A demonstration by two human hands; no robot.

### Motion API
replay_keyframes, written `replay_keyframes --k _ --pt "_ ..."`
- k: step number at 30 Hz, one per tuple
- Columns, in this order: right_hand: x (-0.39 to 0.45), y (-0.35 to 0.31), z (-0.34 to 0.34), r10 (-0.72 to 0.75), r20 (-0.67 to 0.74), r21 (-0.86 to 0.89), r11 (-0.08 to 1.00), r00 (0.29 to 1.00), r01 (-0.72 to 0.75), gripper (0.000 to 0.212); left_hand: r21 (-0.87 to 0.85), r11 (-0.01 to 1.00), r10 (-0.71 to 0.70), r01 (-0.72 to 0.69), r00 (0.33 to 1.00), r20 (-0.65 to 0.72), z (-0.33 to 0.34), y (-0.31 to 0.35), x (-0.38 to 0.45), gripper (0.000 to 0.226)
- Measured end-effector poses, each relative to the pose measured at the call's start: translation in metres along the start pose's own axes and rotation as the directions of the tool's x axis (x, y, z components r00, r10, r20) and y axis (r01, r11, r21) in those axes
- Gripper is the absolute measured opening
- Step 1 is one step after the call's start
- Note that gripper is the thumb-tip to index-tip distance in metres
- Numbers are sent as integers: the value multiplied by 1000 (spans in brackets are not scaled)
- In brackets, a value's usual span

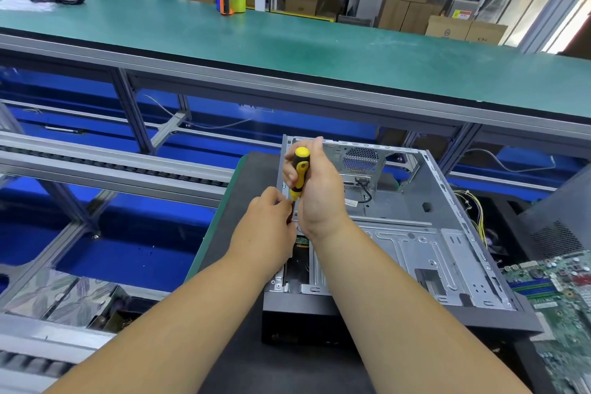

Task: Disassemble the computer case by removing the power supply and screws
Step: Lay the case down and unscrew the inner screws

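Two hands work at the left rim of the computer case [415, 233], which lies open-side up on a dark mat [243, 265] at the near bench. Progress, judging by the layout: the case interior looks mostly stripped, w/ bare metal floor, empty drive bay frame and fan grille visible, and a green motherboard [556, 285] lying outside to the right beside loose yellow wiring [476, 214]. No power supply is visible inside the case, so that part seems done; a dark boxy unit at far right can't be ID'd. What's left appears to be screws along the left edge, poss. more elsewhere. Right hand [316, 189] wraps its fingers closed round the yellow-black handle of the screwdriver [300, 174], held upright, tip down at the rim. Left hand [268, 224] sits just below, fingertips pinching at the shaft to steady it; exact finger positions are partly hidden by the other hand. The screw itself isn't visible.
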State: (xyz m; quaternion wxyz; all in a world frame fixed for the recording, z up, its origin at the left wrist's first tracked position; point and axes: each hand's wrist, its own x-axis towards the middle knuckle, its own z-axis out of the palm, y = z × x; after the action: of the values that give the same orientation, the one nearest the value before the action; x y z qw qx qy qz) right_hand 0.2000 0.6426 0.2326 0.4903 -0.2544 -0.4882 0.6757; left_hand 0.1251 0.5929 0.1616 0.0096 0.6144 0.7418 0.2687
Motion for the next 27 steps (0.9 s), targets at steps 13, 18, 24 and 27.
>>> replay_keyframes --k 13,18,24,27 --pt "-1 -13 -13 24 9 -135 991 1000 -23 29 -22 1000 18 -18 1000 -3 -3 1 -2 13" --pt "1 -18 -17 48 32 -58 997 998 -46 28 -21 1000 17 -17 1000 2 -4 2 -2 13" --pt "5 -18 -21 61 20 2 998 998 -61 22 -16 1000 14 -13 1000 4 -3 2 -2 17" --pt "5 -16 -19 50 49 36 998 998 -52 28 -19 1000 6 -6 1000 9 -4 2 -1 14"
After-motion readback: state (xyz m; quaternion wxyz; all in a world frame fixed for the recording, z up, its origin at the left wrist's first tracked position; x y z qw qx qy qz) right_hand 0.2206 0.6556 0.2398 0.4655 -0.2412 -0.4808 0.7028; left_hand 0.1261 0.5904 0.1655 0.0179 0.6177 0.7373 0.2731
